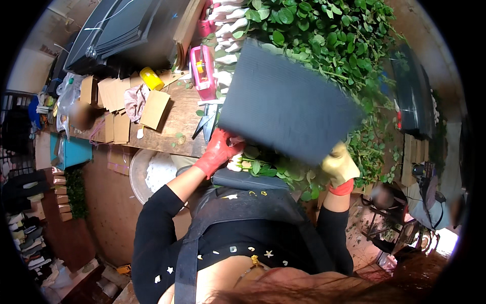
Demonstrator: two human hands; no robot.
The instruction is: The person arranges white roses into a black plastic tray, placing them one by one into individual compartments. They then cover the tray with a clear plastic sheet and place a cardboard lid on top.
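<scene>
A dark grey corrugated sheet [288,101] tilts over the bench in front of me, its right edge smeared by motion. My left hand [218,151], in a red rubber glove, is closed at the sheet's near left corner; its fingertips are partly hidden. At the near right corner, my right hand [340,166] grips the edge, wearing a yellow glove over a red one. Pale rose heads [235,162] lie just beside my left hand, with leafy stems [268,168] running right beneath the sheet. Another dark corrugated piece [248,179] lies along the front, against my apron.
A big heap of leafy stems [329,35] covers the far side, with wrapped white heads [230,25] at its left. Scissors [205,124], a pink tape dispenser [202,73] and cardboard pieces [155,109] sit left. Below stands a round tub [139,175].
</scene>
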